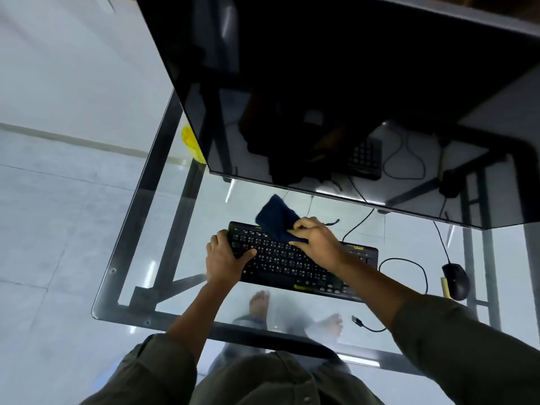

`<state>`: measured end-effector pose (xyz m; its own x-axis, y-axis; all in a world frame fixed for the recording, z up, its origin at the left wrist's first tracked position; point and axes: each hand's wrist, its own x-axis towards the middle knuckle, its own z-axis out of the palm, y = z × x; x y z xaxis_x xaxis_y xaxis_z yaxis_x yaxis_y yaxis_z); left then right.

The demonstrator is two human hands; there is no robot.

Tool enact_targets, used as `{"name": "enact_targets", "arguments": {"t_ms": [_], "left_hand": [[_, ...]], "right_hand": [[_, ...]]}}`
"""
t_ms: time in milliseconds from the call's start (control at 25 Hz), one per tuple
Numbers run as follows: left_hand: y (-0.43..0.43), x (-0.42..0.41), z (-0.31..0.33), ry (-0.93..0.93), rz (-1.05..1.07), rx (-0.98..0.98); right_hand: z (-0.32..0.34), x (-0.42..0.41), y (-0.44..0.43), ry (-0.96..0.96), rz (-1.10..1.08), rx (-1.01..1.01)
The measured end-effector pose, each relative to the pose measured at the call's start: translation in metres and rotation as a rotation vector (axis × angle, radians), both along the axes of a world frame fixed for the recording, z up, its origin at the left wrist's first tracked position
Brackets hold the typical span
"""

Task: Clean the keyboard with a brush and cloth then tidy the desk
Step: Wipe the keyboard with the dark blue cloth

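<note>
A black keyboard (280,264) with yellow-green accents lies on the glass desk (163,293). My left hand (223,258) grips its left end, thumb at the far left corner and fingers over the keys. My right hand (317,238) pinches a dark blue cloth (276,217) and holds it against the upper key rows. A pale wooden handle (446,287), perhaps the brush, lies beside the mouse, mostly hidden.
A large dark monitor (336,97) looms over the back of the desk. A black mouse (455,280) sits at the right with its looped cable (409,261). A loose USB plug (357,320) lies near the front edge. Something yellow (191,144) shows behind the monitor.
</note>
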<state>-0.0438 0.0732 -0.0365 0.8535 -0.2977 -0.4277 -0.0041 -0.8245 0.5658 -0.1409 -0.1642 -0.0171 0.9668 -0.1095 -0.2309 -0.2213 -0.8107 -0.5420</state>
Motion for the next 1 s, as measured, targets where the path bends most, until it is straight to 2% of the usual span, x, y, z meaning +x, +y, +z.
{"name": "enact_targets", "arguments": {"t_ms": [160, 280, 440, 720, 1000], "left_hand": [[0.0, 0.0, -0.004, -0.017, 0.02, -0.005], [0.0, 0.0, -0.005, -0.015, 0.043, 0.0], [0.002, -0.001, -0.006, -0.035, 0.048, -0.024], [0.0, 0.0, -0.007, -0.027, 0.056, -0.031], [-0.003, -0.002, -0.006, -0.028, 0.09, -0.026]], "right_hand": [[-0.008, 0.071, 0.06, -0.053, 0.092, 0.067], [-0.009, 0.089, 0.068, -0.062, 0.168, 0.077], [-0.008, 0.047, 0.022, -0.058, 0.235, 0.005], [0.005, -0.04, -0.063, 0.04, 0.177, -0.091], [-0.003, 0.065, 0.056, -0.037, 0.091, 0.036]]}}
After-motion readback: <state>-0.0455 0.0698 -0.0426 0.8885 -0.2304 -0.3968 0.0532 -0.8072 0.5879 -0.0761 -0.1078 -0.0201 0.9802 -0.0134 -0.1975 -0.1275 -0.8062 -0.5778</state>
